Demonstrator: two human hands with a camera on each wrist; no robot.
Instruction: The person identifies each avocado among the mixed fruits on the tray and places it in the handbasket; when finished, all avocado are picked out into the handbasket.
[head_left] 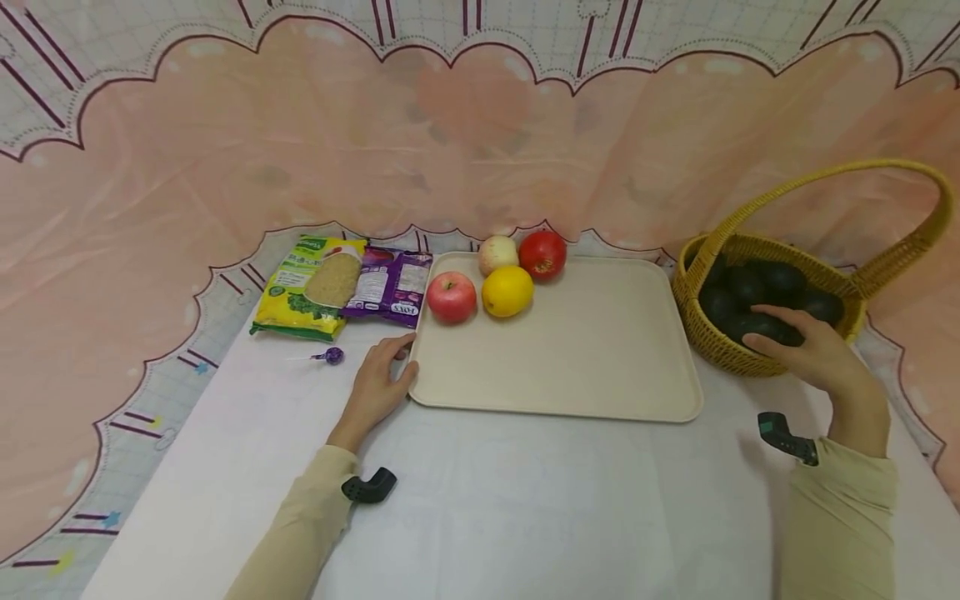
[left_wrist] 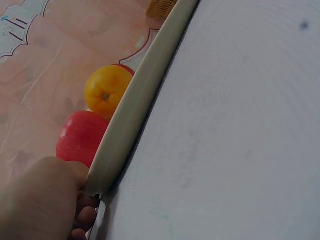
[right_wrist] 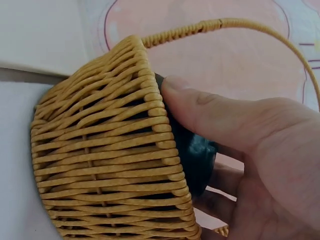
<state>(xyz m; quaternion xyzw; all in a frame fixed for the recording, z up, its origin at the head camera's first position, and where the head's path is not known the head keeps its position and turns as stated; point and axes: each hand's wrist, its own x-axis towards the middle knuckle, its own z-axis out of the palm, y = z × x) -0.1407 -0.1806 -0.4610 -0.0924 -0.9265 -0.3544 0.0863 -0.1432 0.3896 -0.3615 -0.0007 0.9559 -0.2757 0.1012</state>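
Note:
My right hand reaches into a woven basket at the right and grips a dark green avocado near its front rim. In the right wrist view the thumb lies on one side of the avocado, with fingers curled round the other. Several more avocados lie behind it. At the left my left hand holds the short edge of a beige tray. In the left wrist view its thumb is at the tray's rim and the curled fingers are below, partly hidden.
On the tray's left part sit a pink-red apple, a yellow fruit, a pale fruit and a red fruit. Left of it lie a yellow-green packet, a purple packet and a lollipop. The basket's handle arches high.

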